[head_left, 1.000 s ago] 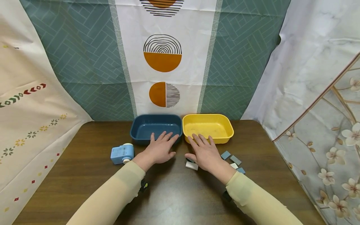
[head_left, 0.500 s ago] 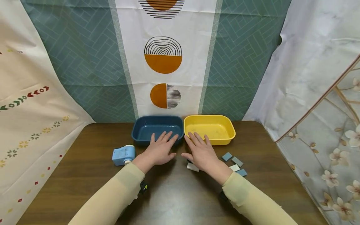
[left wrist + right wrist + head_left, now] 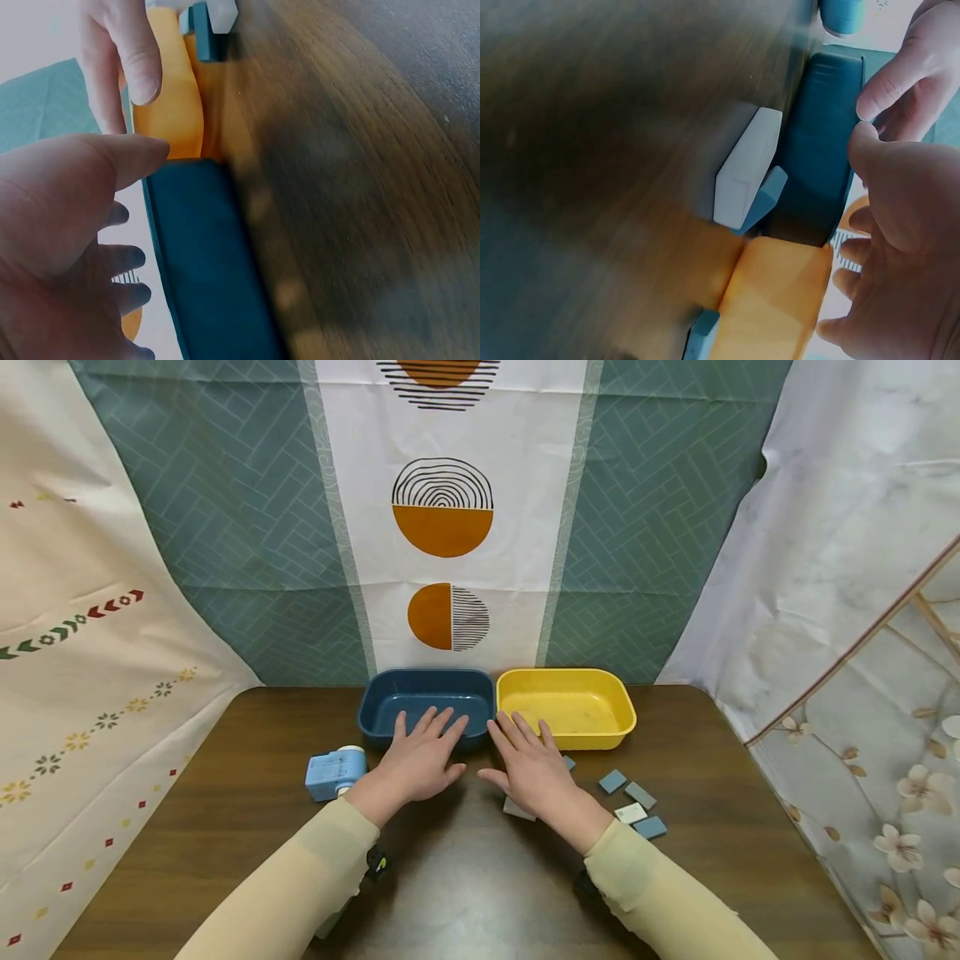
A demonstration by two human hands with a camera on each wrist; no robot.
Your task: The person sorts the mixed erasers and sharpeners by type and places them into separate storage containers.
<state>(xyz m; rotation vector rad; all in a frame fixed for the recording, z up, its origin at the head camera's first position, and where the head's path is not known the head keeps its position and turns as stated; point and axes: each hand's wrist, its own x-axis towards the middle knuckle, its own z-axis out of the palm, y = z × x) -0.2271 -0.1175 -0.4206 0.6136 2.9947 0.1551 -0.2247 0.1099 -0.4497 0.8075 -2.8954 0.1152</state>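
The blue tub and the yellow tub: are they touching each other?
Touching, it seems: in the head view the blue tub and yellow tub meet rim to rim with no table showing between them.

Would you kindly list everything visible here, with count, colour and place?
blue tray: one, dark blue, far side of table, left of yellow tray.
yellow tray: one, yellow, touching the blue tray's right side.
tiles: at least six, blue-grey and white, on the table by the right hand.
gadget: one, light blue, left of the left hand.
table: one, dark wood.
backdrops: patterned cloths behind.
left hand: open, flat.
right hand: open, over a white tile.
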